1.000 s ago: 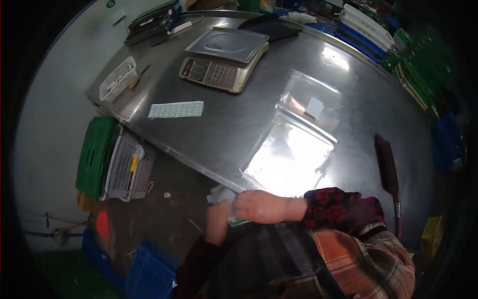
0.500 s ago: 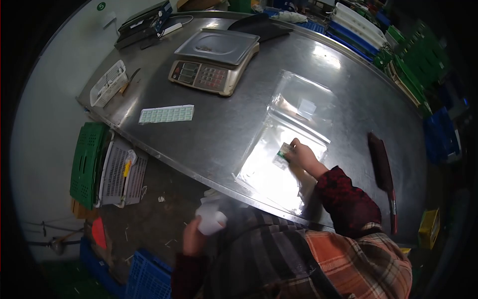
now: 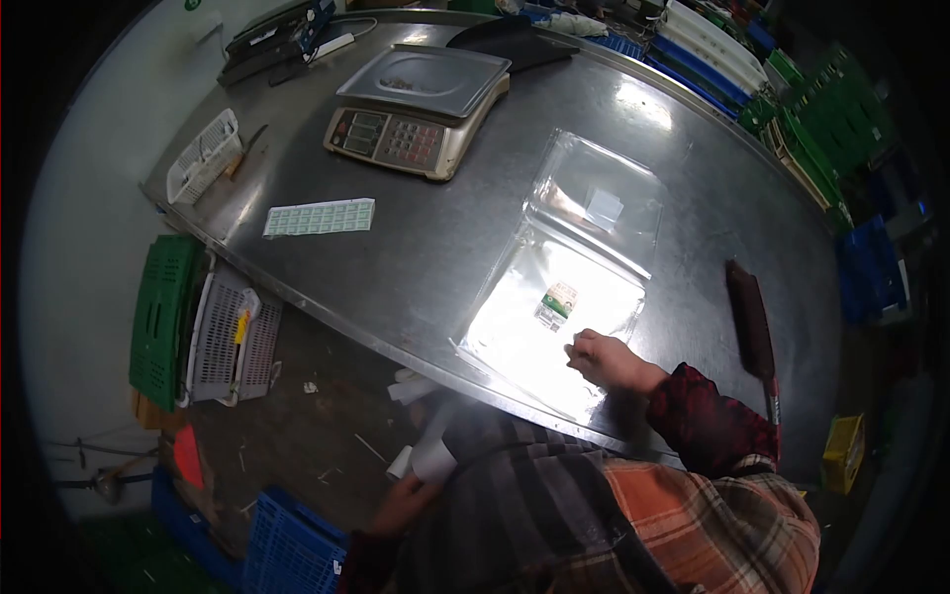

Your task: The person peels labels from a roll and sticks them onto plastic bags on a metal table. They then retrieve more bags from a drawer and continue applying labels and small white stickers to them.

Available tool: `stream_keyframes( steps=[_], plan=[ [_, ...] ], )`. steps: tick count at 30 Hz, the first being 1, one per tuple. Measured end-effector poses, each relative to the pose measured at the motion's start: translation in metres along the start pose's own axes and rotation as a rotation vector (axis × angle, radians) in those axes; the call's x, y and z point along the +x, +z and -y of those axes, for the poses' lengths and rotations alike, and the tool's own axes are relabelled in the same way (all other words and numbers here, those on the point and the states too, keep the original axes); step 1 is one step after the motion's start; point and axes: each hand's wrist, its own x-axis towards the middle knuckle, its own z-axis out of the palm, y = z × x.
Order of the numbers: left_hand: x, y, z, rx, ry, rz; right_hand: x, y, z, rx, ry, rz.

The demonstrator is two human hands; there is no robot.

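A stack of clear plastic bags (image 3: pixel 505 332) lies flat on the metal table. On the top bag sits a green-and-cream printed label (image 3: pixel 557 302), with a smaller black-and-white part at its lower end. My right hand (image 3: pixel 612 362) is just below and to the right of that label, apart from it, over the bags. Its fingers are curled in and nothing shows between them. Below the table edge, my left hand (image 3: pixel 404 501) grips a white paper roll (image 3: pixel 431 461) close to my body. Part of this hand is hidden by the roll and the plaid clothing.
A weighing scale (image 3: pixel 416 109) stands at the back, with a sheet of pale green stickers (image 3: pixel 320 217) in front. A white basket (image 3: pixel 204 158) and a knife (image 3: pixel 245 151) lie at left. A dark, long-handled tool (image 3: pixel 754 322) lies at right. Crates (image 3: pixel 297 544) stand below.
My right hand has let go of the label, leaving it on the bag, and moved down and right. My left hand has gone lower with the paper roll.
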Motion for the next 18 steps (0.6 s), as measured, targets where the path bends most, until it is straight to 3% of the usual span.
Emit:
stream_keyframes(
  steps=[2,6,9,11,13,14,15,17,18],
  plan=[
    [0.006,-0.005,-0.003,0.082,-0.115,-0.052,0.000,-0.007,0.008,-0.008,0.023,0.006],
    [0.006,-0.008,0.010,-0.032,0.052,0.090,-0.007,-0.005,0.019,-0.119,-0.023,0.028],
    [0.008,-0.005,0.015,-0.053,0.133,0.095,0.000,-0.004,0.011,0.087,-0.023,-0.039],
    [0.013,-0.004,0.019,0.059,0.190,-0.004,0.008,-0.014,-0.011,0.564,0.219,-0.096],
    [0.021,-0.006,0.013,0.210,0.185,-0.219,0.018,-0.048,-0.069,0.346,0.090,-0.581],
    [0.023,-0.008,0.009,0.285,0.174,-0.329,0.019,-0.081,-0.079,0.221,0.245,-0.918],
    [0.024,-0.007,0.001,0.147,0.254,-0.347,0.009,-0.130,-0.062,0.123,0.516,-0.997],
    [0.027,-0.003,-0.025,-0.128,0.393,-0.402,-0.002,-0.179,-0.029,0.224,0.205,-1.451],
    [0.030,-0.003,-0.033,-0.092,0.409,-0.434,0.001,-0.180,0.001,0.250,0.069,-1.400]
  ],
)
